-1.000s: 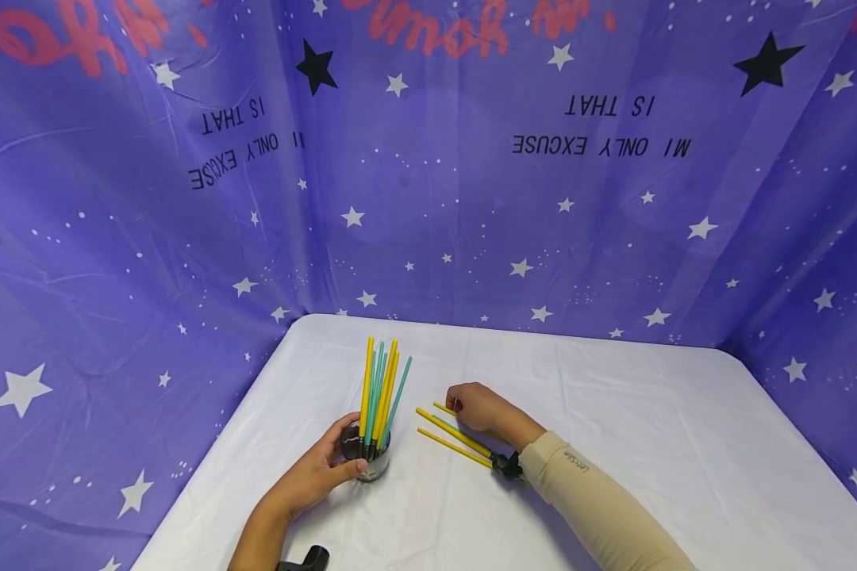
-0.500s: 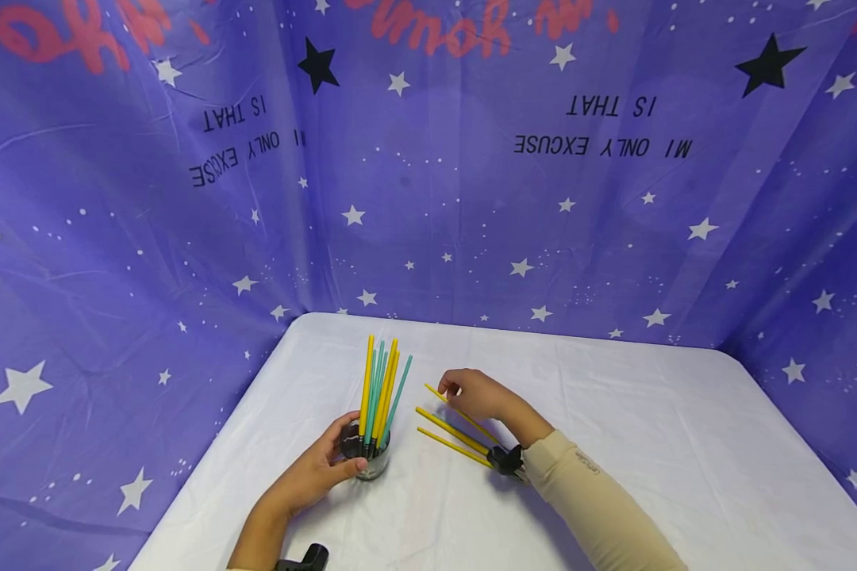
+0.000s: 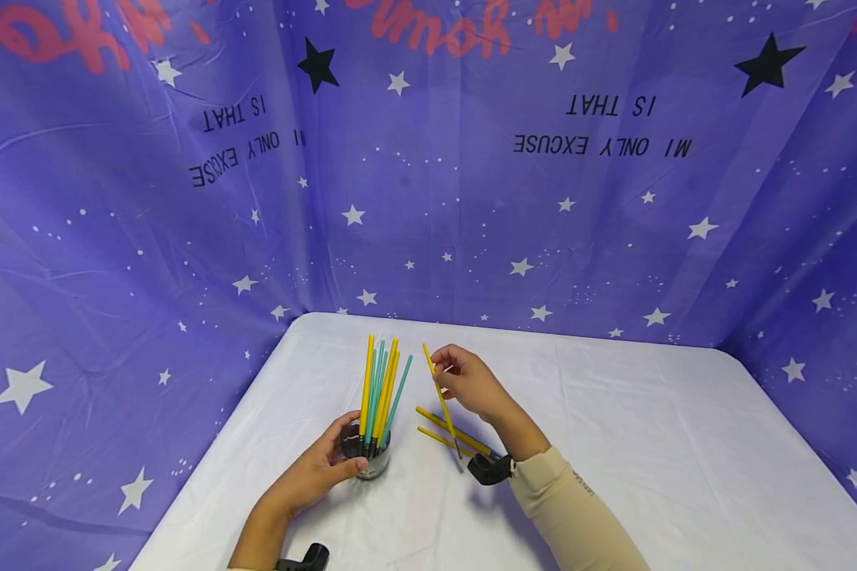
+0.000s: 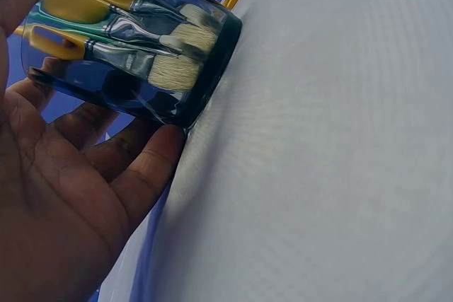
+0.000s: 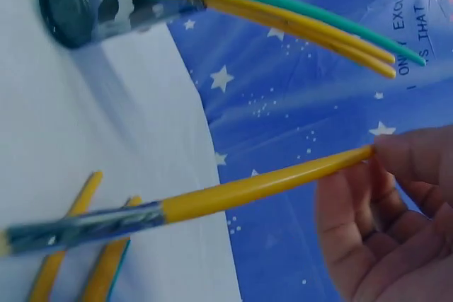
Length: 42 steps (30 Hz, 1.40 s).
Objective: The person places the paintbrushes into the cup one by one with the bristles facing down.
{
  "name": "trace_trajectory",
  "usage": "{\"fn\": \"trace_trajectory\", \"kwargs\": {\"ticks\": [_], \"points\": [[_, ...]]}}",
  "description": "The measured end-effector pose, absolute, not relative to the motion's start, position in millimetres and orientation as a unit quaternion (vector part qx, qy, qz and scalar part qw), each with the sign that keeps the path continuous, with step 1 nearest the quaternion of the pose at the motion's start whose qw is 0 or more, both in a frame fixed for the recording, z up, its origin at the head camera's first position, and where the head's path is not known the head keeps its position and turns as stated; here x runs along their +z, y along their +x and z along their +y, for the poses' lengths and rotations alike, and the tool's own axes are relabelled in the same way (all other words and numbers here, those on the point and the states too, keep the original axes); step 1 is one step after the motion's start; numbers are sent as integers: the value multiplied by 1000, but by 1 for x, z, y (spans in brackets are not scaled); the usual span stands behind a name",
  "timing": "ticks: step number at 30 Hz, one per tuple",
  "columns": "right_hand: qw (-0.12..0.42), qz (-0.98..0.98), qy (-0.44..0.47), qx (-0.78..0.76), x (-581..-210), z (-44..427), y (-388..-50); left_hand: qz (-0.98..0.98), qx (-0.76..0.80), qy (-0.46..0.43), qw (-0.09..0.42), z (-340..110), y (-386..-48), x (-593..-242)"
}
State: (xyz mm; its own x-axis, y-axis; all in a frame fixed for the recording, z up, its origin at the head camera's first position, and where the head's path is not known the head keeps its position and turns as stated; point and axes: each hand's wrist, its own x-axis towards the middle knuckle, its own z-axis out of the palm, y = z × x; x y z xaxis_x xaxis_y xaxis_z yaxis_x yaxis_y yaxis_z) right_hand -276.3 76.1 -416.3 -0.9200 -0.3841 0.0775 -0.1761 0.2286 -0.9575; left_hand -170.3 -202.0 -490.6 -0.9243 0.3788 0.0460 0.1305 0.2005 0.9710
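Right hand (image 3: 469,383) is pinching one yellow-handled paintbrush (image 5: 241,192) near its handle tip, bristle-down, long axis tilting. Glass cup (image 3: 377,466), holding other brushes (image 3: 366,388), is sitting to that hand's left; left hand (image 3: 319,470) is gripping it between thumb and fingers.

The head view is looking forward and down from farther back, taking in the table (image 3: 650,444), curtain (image 3: 457,190), left hand (image 3: 310,476) and right hand (image 3: 474,386). The left wrist view is facing the jar (image 4: 134,95) closely; the right wrist view is looking across a nearby brush (image 5: 241,190). All three are sharing the jar.
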Motion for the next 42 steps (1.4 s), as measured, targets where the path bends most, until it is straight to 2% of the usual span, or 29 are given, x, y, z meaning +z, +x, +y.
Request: {"fn": "trace_trajectory", "kwargs": {"ticks": [8, 23, 42], "points": [[15, 712, -159, -683, -408, 69, -266, 763, 616, 163, 107, -203, -172, -492], [-60, 549, -159, -819, -393, 49, -245, 763, 617, 153, 115, -204, -172, -492], [-9, 621, -191, -760, -434, 20, -233, 756, 622, 175, 101, -203, -173, -494]]}}
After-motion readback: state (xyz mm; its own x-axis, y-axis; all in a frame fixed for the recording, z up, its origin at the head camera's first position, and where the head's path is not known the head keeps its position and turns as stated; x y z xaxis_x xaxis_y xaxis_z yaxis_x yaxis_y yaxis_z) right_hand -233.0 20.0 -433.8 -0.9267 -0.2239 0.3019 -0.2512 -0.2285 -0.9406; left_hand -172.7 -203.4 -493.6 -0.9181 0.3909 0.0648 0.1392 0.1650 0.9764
